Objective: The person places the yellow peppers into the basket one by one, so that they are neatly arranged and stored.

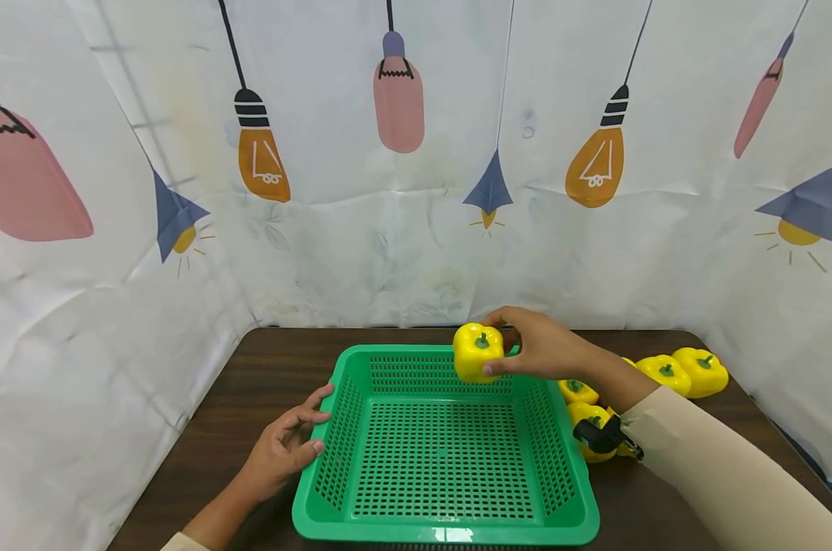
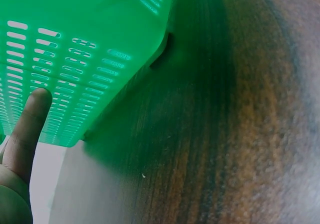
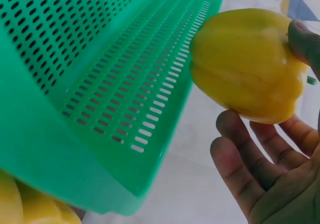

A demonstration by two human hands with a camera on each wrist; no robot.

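Observation:
My right hand (image 1: 543, 344) holds a yellow bell pepper (image 1: 476, 353) between thumb and fingers, above the far rim of a green plastic basket (image 1: 445, 532). In the right wrist view, the thumb lies on one side of the pepper (image 3: 245, 64) and the fingers are beneath it. Nothing lies inside the basket. At the basket's left side is my left hand (image 1: 282, 444), its fingers loosely bent and their tips at the rim. One finger (image 2: 30, 129) of it shows against the slotted outer wall (image 2: 65, 69) in the left wrist view.
More yellow bell peppers (image 1: 699, 373) lie on the dark wooden table (image 1: 202, 459) right of the basket, partly hidden by my right arm. A white curtain (image 1: 360, 252) printed with lamps hangs behind and beside the table. A black strap (image 1: 600, 436) circles my right wrist.

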